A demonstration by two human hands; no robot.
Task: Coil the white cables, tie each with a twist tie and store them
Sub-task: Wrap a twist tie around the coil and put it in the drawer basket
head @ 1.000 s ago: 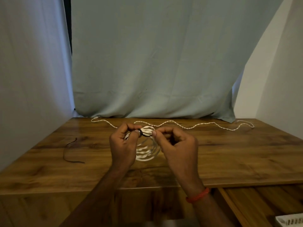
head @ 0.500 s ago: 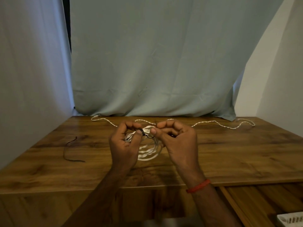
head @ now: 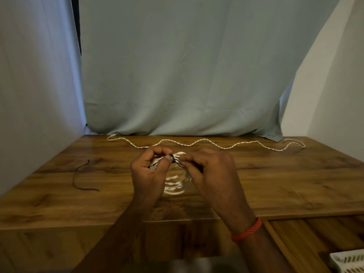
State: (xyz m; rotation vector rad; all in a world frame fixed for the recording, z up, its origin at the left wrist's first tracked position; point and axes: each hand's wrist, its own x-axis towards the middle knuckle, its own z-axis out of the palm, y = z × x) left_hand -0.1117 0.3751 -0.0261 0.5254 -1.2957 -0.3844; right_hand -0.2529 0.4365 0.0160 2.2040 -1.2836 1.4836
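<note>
A coiled white cable hangs between my hands above the wooden table. My left hand pinches the top of the coil where a dark twist tie wraps around it. My right hand grips the loose ends of that tie just right of the wrap. A second white cable lies uncoiled in a wavy line along the table's far edge. Another dark twist tie rests on the table to the left.
Pale curtains hang behind and to the left of the table. A white slotted basket shows at the bottom right corner, below the table's edge. A lower wooden surface lies at the front right.
The hands stay together on the coil; my right hand's fingers have shifted around the tie's ends. The view tilted slightly, so the far cable shows fully again.
</note>
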